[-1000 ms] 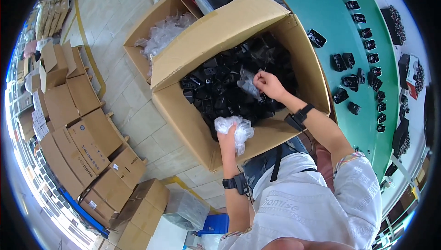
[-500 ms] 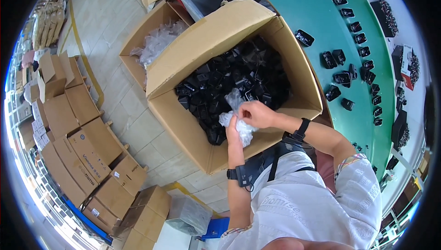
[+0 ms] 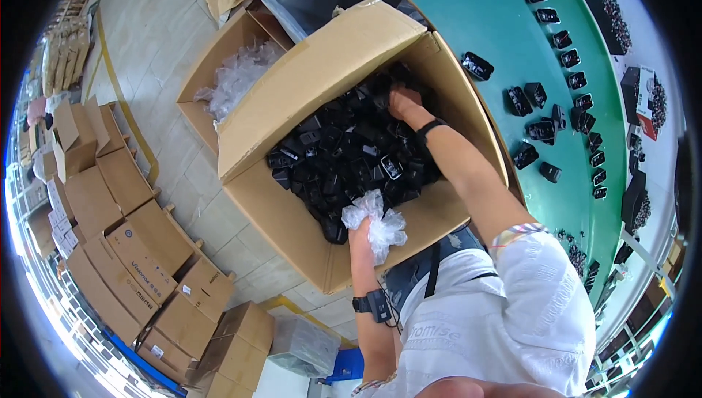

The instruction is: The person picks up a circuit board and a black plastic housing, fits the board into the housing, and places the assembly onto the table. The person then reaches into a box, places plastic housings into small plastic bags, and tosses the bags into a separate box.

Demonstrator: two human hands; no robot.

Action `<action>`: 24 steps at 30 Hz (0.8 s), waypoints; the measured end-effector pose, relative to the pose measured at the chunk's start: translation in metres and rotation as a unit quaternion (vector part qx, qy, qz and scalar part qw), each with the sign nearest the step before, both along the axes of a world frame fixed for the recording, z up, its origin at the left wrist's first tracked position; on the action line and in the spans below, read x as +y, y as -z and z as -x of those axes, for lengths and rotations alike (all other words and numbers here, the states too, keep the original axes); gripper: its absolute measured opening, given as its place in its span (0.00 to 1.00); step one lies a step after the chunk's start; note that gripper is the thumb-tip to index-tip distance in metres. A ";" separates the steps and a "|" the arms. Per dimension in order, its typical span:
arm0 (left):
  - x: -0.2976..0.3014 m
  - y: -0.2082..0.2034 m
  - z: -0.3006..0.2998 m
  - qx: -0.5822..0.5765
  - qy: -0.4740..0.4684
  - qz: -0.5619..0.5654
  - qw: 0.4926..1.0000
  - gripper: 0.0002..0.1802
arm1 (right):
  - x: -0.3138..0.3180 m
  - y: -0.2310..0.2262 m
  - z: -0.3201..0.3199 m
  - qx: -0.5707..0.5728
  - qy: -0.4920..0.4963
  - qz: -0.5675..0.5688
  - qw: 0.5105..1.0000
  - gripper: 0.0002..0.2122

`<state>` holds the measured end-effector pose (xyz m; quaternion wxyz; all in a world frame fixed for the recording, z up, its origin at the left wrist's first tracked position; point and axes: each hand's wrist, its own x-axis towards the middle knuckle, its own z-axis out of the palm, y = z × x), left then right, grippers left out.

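A large open cardboard box stands before me, filled with a heap of small black plastic housings. My left hand is closed round a crumpled bunch of clear plastic bags above the near side of the box. The bunch hides most of its fingers. Deep in the far right part of the box, my right hand rests against the black pieces with its fingers curled. What those fingers hold, if anything, is too dark to make out.
Beyond the box's far-left wall, a smaller carton contains clear plastic bags. On the right, a green table carries rows of black housings. Stacked cardboard boxes stand on a pallet at left. A plastic-lined bin is near my left elbow.
My right hand has left the plastic bags and moved away from me into the far right of the heap. My left hand keeps the bunch, slightly nearer to me.
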<state>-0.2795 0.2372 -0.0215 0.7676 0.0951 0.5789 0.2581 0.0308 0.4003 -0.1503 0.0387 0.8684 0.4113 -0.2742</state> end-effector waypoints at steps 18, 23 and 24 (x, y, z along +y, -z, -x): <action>0.020 -0.017 -0.007 0.038 -0.017 -0.003 0.999 0.20 | -0.016 0.003 -0.002 0.036 0.000 -0.048 0.998 0.08; 0.022 -0.024 -0.014 0.037 -0.007 0.002 0.999 0.20 | -0.008 0.033 -0.014 0.036 -0.013 -0.065 0.997 0.09; 0.022 -0.022 -0.016 0.037 -0.008 0.004 0.999 0.21 | -0.010 0.030 -0.015 0.035 -0.012 -0.065 0.997 0.09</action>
